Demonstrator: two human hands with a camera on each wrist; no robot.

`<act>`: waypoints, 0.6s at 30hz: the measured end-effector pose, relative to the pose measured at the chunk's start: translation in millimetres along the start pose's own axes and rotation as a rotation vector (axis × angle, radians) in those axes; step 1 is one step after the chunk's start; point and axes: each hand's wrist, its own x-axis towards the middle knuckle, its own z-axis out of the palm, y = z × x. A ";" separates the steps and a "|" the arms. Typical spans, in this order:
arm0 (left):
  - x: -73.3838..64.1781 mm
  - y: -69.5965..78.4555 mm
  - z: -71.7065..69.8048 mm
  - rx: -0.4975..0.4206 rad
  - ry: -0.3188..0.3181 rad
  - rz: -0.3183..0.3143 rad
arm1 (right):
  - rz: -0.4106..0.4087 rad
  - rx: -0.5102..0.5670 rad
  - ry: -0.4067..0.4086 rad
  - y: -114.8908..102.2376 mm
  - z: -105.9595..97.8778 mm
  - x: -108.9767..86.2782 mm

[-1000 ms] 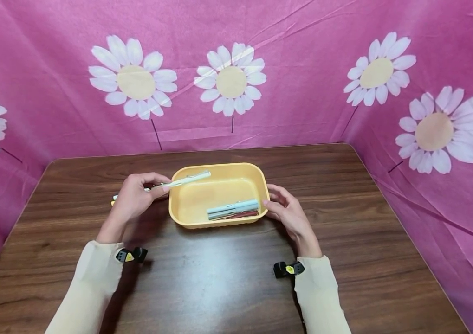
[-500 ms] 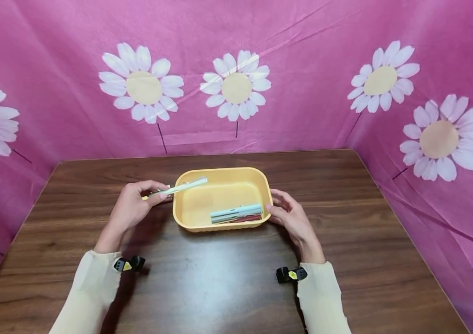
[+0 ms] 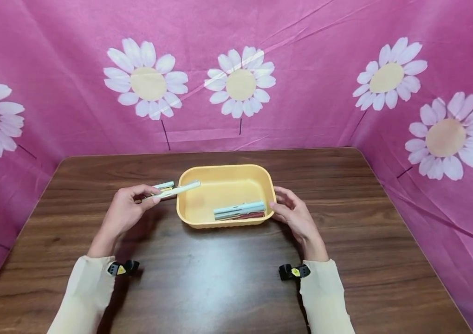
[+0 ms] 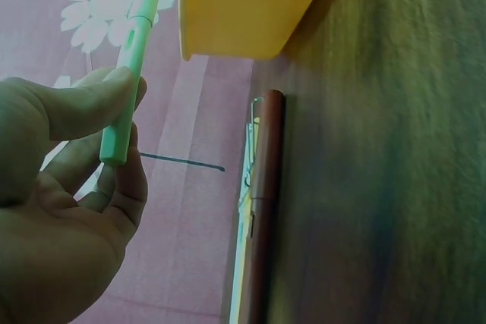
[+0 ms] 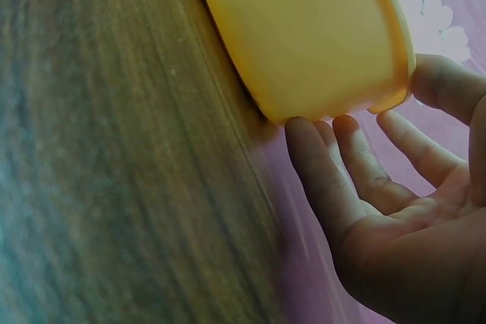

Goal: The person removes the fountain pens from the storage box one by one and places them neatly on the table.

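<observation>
My left hand [image 3: 124,211] pinches a pale green capped pen [image 3: 187,186] between thumb and fingers, its far end reaching over the left rim of a yellow plastic bin [image 3: 223,172]. Light blue pens [image 3: 238,208] and a dark red pen [image 3: 254,215] lie along the bin's near side. At the bin's right end, my right hand [image 3: 296,218] holds it, thumb at the rim and fingertips against the outer wall [image 5: 304,43]. Below the left hand, a brown pen [image 4: 267,157] lies on the table beside yellow and pale green ones, partly hidden by the hand in the head view.
A brown wood-grain table [image 3: 215,283] carries everything. Pink cloth [image 3: 303,93] with white daisies hangs behind it and along the sides. Each wrist wears a small black camera [image 3: 123,267] near a cream sleeve [image 3: 83,292].
The left hand has drawn left with the pen, so less of it overlaps the bin and more table pens show. The right hand keeps its place on the bin. The head view has shifted slightly.
</observation>
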 end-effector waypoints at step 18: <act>0.1 -12.3 -16.8 0.056 -0.004 -0.001 | 0.017 0.011 0.001 0.3 -0.9 2.2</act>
